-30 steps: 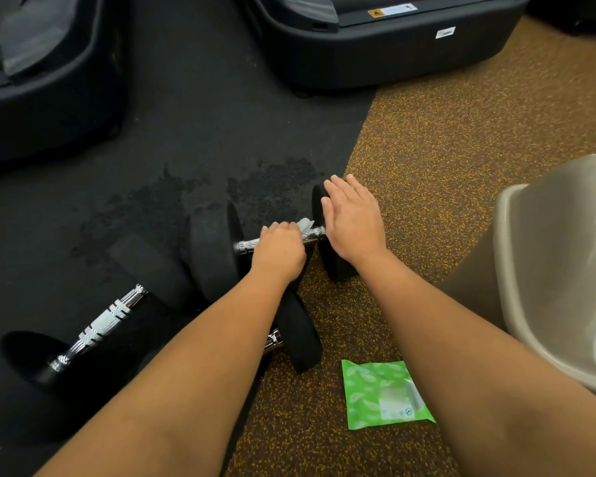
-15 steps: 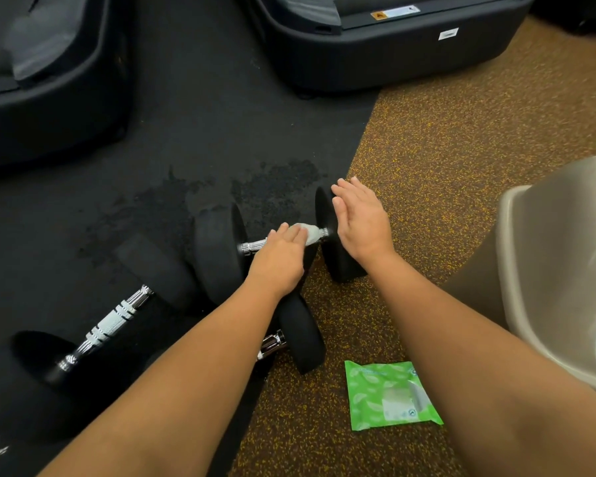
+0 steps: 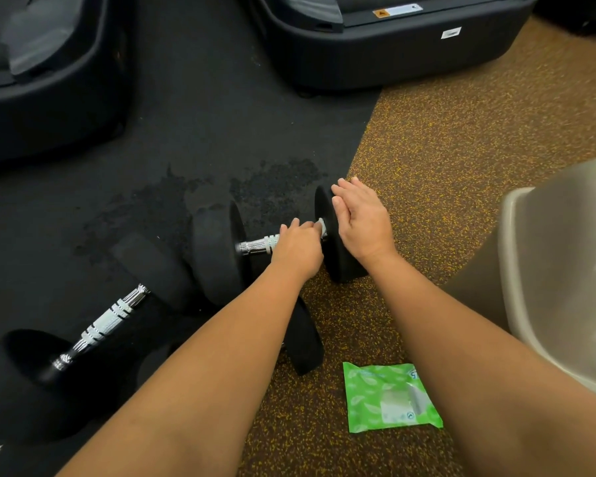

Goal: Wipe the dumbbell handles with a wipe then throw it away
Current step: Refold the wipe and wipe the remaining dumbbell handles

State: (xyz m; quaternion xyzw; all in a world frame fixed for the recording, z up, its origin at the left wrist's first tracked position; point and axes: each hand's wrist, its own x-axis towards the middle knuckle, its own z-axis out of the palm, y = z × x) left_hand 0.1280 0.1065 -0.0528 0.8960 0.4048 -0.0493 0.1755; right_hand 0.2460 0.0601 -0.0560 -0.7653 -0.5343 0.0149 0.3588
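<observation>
Head view, near to far. Nearest the camera, a green wet-wipe packet [image 3: 391, 397] is lying flat on the speckled brown floor [image 3: 461, 139], between the two forearms. To its right, a beige waste bin [image 3: 551, 270] with a clear liner is standing at the frame edge. At left, a second dumbbell [image 3: 107, 325] with a knurled chrome handle is lying on the black rubber mat [image 3: 193, 108]; a further black plate [image 3: 305, 346] is showing beneath the left forearm. Beyond these, the dumbbell being cleaned [image 3: 217, 253] is resting across the seam of mat and floor. The left hand [image 3: 298, 249] is curling its fingers round a white wipe [image 3: 321, 226] and pressing it onto the right end of the chrome handle [image 3: 258, 244], just beside the right plate [image 3: 334, 266]. The right hand [image 3: 362, 218] is lying with straight fingers against that plate, gripping nothing. Farthest away, two black machine bases [image 3: 393, 53] are sitting on the mat.
</observation>
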